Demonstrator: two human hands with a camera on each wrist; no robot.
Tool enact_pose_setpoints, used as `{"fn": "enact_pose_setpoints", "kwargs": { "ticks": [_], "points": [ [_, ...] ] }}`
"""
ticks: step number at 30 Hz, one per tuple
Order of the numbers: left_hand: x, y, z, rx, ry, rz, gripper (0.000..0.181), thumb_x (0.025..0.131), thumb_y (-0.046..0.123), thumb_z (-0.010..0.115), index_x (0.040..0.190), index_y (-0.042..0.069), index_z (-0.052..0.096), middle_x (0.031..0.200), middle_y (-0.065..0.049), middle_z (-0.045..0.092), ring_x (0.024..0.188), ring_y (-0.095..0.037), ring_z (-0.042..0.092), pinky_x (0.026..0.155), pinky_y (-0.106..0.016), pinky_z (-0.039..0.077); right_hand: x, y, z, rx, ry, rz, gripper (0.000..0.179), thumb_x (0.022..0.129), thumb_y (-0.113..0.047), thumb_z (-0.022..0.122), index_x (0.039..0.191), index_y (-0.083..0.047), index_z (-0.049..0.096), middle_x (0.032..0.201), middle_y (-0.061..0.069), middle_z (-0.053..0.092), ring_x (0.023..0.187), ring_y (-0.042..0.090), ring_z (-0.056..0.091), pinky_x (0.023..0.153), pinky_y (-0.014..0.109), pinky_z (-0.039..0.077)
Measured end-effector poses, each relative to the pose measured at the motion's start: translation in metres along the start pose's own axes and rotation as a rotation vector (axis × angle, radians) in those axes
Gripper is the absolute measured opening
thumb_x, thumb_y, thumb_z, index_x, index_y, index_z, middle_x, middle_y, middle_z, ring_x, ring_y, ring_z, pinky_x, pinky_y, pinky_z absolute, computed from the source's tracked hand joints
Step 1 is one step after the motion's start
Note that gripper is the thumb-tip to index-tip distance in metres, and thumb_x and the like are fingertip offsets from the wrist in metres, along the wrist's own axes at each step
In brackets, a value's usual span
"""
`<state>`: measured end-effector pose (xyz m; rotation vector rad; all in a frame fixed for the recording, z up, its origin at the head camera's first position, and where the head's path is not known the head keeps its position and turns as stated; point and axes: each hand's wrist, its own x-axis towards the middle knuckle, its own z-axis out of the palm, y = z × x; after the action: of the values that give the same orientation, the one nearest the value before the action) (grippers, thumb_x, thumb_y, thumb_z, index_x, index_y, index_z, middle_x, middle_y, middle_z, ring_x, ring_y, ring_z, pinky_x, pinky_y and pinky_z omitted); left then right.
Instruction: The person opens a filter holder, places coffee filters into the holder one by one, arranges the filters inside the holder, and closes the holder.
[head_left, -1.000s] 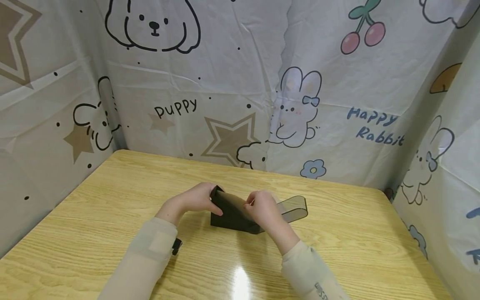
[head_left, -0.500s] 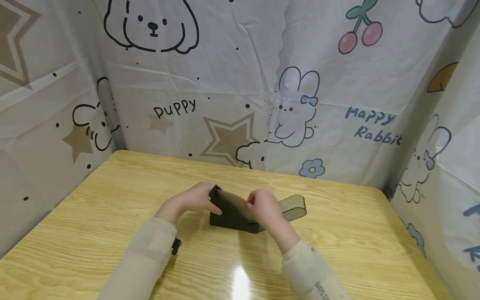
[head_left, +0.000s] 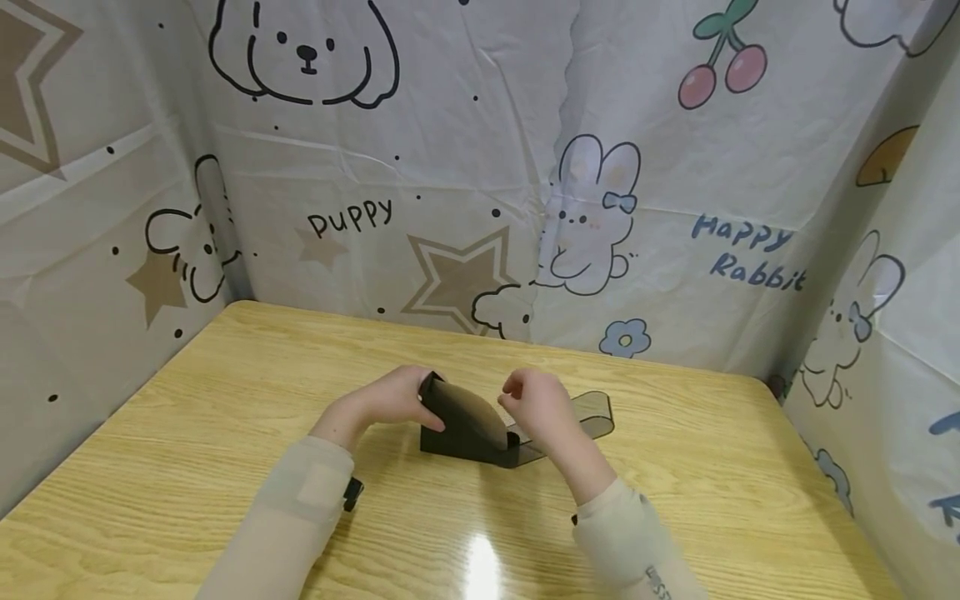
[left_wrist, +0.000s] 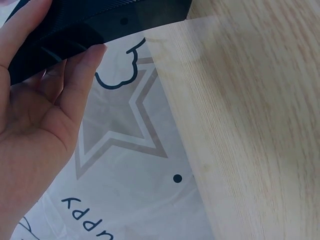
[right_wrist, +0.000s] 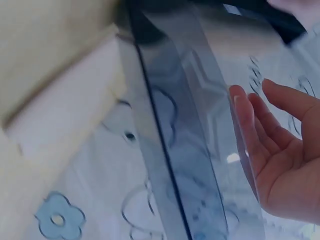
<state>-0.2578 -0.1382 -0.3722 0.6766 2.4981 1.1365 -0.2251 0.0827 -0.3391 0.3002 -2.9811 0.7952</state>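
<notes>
A black wedge-shaped holder (head_left: 459,443) with a brownish curved upper face sits on the table. From its low end a long smoky-clear plastic piece (head_left: 597,410) with a rounded end reaches right. My left hand (head_left: 396,395) grips the holder's tall end, thumb on the near side. In the left wrist view, its fingers curl along the black body (left_wrist: 142,19). Just above the clear piece is my right hand (head_left: 542,405), fingers loosely curled and holding nothing. The right wrist view shows this hand (right_wrist: 286,155) beside the clear piece's edge (right_wrist: 187,130), thumb apart from the fingers.
The wooden table (head_left: 262,400) reaches back to a printed curtain (head_left: 450,150), which also runs along both sides. A bright light reflection lies on the table in front of the holder.
My right hand has moved off the curved upper face, to the right and slightly up, uncovering the holder's low end. The left hand keeps its grip in place.
</notes>
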Motion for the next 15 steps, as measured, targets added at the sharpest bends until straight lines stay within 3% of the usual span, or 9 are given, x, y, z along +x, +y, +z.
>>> {"fn": "enact_pose_setpoints", "kwargs": {
  "ticks": [5,10,15],
  "points": [
    [0.0,0.0,0.0,-0.006,0.0,0.004,0.031,0.073,0.009,0.079,0.098,0.007,0.061,0.093,-0.004,0.064,0.077,-0.013,0.057,0.071,-0.027,0.049,-0.001,0.012,-0.041,0.0,0.083,0.07,0.017,0.088,-0.026,0.062,0.093,-0.011,0.069,0.092,0.005,0.07,0.08,0.02,0.063,0.066,0.034,0.048],
    [0.0,-0.001,0.0,-0.006,-0.005,0.009,0.031,0.073,0.01,0.079,0.098,0.007,0.061,0.093,-0.004,0.064,0.077,-0.013,0.057,0.071,-0.027,0.049,-0.001,0.043,-0.079,-0.05,0.102,0.16,0.025,0.091,-0.03,0.057,0.102,-0.009,0.067,0.102,0.01,0.069,0.089,0.026,0.063,0.065,0.036,0.046],
    [0.0,-0.001,0.0,-0.005,-0.009,0.006,0.031,0.073,0.01,0.079,0.098,0.007,0.061,0.093,-0.004,0.063,0.077,-0.013,0.057,0.071,-0.028,0.049,0.004,0.08,-0.086,-0.125,0.12,0.259,0.027,0.091,-0.027,0.055,0.103,-0.005,0.066,0.105,0.015,0.067,0.089,0.03,0.061,0.061,0.038,0.043]
  ]
}}
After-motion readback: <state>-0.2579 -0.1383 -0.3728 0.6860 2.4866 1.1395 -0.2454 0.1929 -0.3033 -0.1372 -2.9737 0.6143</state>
